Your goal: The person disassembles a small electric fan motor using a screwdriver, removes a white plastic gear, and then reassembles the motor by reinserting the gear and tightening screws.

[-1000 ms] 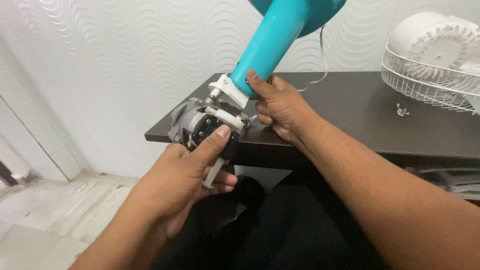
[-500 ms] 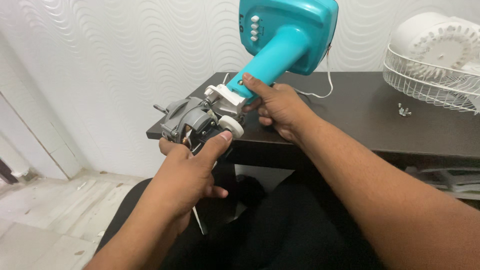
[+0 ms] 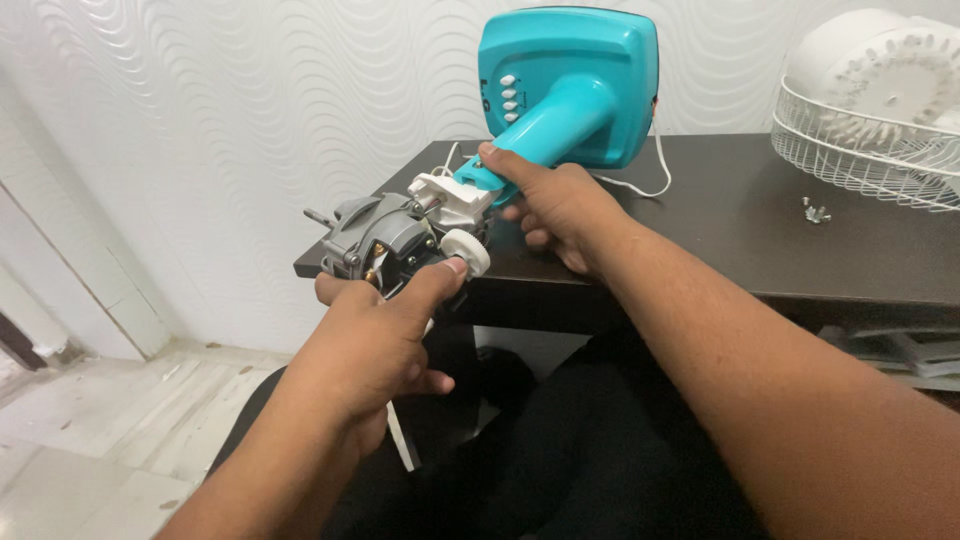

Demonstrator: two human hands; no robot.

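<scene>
You had your left hand [image 3: 365, 345] closed around the grey fan motor [image 3: 375, 240], thumb on its white knob [image 3: 466, 250], while your right hand [image 3: 555, 205] gripped the teal neck [image 3: 545, 130], so turning that knob likely called for a steady hold.

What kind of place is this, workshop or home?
Probably a room at home used for a repair, not a workshop: wavy wallpaper, tiled floor, a dark table carrying a teal fan base and white fan grille. No workbench or tool racks in view.
</scene>
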